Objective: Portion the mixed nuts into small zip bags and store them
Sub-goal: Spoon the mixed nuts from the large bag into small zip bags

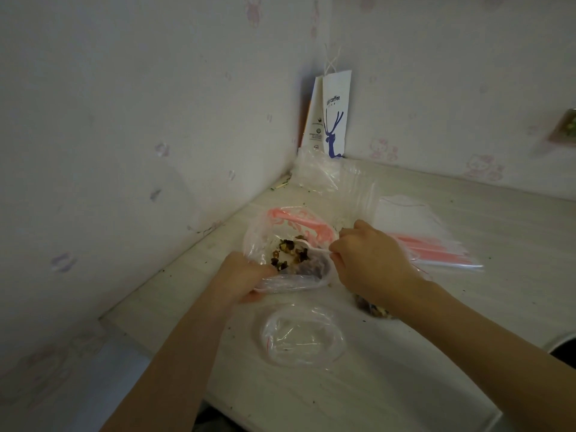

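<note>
A large clear bag with pink print stands open on the pale table, with dark mixed nuts inside. My left hand grips the bag's near rim. My right hand pinches a white plastic spoon whose bowl reaches into the nuts. In front of the big bag lies a small clear zip bag, mouth open, holding no nuts that I can make out. A small bag filled with nuts peeks out from under my right forearm.
A stack of flat zip bags with pink seals lies to the right. Crumpled clear plastic and a white coffee paper bag sit in the wall corner. A dark round object shows at the right edge. Crumbs dot the table.
</note>
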